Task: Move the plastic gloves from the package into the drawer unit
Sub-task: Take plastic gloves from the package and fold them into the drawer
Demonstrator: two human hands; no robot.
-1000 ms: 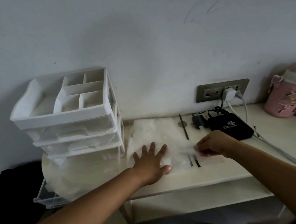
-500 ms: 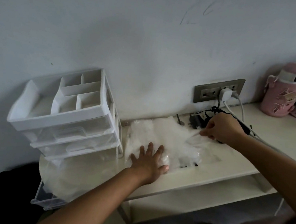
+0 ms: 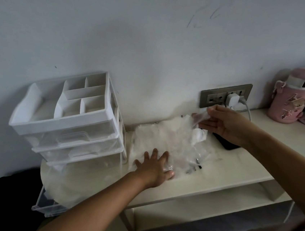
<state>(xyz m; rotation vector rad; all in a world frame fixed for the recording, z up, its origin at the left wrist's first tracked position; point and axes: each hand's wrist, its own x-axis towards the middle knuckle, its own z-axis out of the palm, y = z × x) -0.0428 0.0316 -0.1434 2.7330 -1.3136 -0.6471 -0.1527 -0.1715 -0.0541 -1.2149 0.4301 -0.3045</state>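
The left hand [image 3: 153, 169] lies flat with fingers spread, pressing the heap of plastic gloves [image 3: 164, 141] onto the counter [image 3: 236, 167]. At the heap's 2 o'clock, the right hand [image 3: 222, 123] pinches a clear plastic sheet [image 3: 200, 116]. The drawer unit [image 3: 68, 117] stands at its 9 o'clock.

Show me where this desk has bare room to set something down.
Bare desk lies right of the glove package, between the front edge and the right forearm, toward the pink bottle. Crowded: the back by the wall socket: charger, cable, black box. The left hand presses the glove package; the right hand pinches it.
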